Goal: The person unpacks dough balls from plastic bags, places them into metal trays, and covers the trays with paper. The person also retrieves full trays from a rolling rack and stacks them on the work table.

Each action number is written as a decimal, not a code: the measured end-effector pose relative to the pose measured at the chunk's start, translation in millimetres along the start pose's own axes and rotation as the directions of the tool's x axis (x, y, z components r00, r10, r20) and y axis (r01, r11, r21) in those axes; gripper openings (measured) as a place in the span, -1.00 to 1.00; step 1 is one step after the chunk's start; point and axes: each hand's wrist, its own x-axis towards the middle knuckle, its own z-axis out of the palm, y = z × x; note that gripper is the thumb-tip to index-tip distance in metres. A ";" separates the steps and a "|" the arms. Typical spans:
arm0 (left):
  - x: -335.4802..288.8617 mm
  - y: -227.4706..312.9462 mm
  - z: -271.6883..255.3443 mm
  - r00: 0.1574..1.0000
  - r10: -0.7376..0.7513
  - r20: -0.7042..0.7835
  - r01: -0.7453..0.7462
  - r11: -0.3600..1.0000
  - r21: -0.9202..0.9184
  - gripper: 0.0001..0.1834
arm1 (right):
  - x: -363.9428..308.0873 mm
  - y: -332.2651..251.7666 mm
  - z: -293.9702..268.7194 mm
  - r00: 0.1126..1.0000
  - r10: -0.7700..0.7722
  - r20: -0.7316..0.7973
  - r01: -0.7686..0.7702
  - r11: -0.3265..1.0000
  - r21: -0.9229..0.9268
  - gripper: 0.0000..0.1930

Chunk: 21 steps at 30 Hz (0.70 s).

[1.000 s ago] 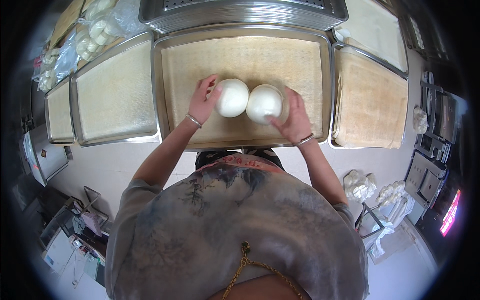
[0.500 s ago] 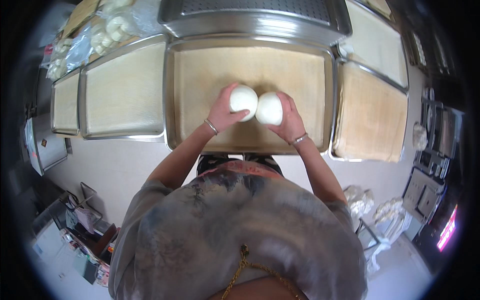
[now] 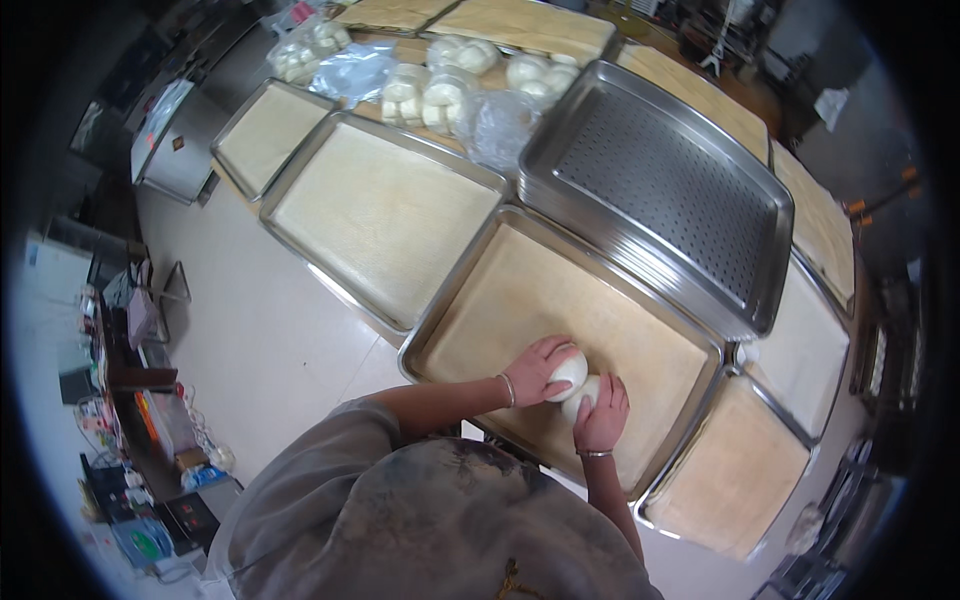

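Two round white buns [image 3: 569, 371] are held side by side, touching each other, over the lined middle tray [image 3: 500, 310]. My left hand [image 3: 538, 368] curls round the farther bun. Around the nearer bun [image 3: 577, 403], my right hand [image 3: 602, 418] is closed, its fingers covering the right side. Both hands are over the near part of the tray. Whether the buns rest on the lining or hang just above it, I cannot tell.
Just beyond stands a stack of perforated metal trays [image 3: 670, 185]. A pale-lined tray [image 3: 380, 215] lies to the left, a brown-lined tray [image 3: 735, 470] to the right. Bagged white buns [image 3: 447, 102] and a loose clear bag [image 3: 497, 128] are at the back.
My view has turned left, so the trays now appear tilted and the bagged buns show more fully. Both hands still hold the two buns together, now nearer the tray's front edge.
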 end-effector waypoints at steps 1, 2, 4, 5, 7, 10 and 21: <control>-1.7 -0.5 -0.3 1.000 0.000 0.019 0.000 1.000 -0.008 -0.34 | -2.1 0.0 -0.1 1.000 0.005 -0.007 -0.005 1.000 -0.011 -0.46; -3.0 -0.5 -1.8 1.000 -0.003 0.024 0.004 1.000 -0.011 -0.34 | -4.4 0.1 -1.9 1.000 -0.001 0.009 0.001 1.000 -0.006 -0.47; -9.4 0.6 -10.0 0.999 0.023 0.029 -0.023 1.000 -0.001 -0.30 | -9.9 -2.7 -6.2 0.997 0.024 0.069 -0.023 1.000 -0.021 -0.47; -14.3 1.0 -17.6 1.000 0.015 0.003 -0.015 1.000 0.002 -0.28 | -11.7 -5.9 -8.3 0.995 0.033 0.092 -0.030 0.999 -0.032 -0.47; -26.5 3.3 -35.5 0.999 0.010 -0.043 -0.010 1.000 -0.007 -0.25 | -14.6 -16.1 -12.6 0.993 0.051 0.106 -0.044 0.997 -0.062 -0.47; -57.4 -7.2 -79.0 0.996 0.041 -0.083 -0.050 0.993 -0.109 -0.23 | -17.6 -45.3 -17.8 0.998 0.060 0.002 -0.059 0.991 -0.123 -0.47; -365.7 -173.4 -348.9 0.871 -0.452 -0.194 0.369 0.862 -0.348 -0.55 | 2.0 -365.9 122.7 0.997 -0.071 0.032 0.055 0.936 0.349 -0.77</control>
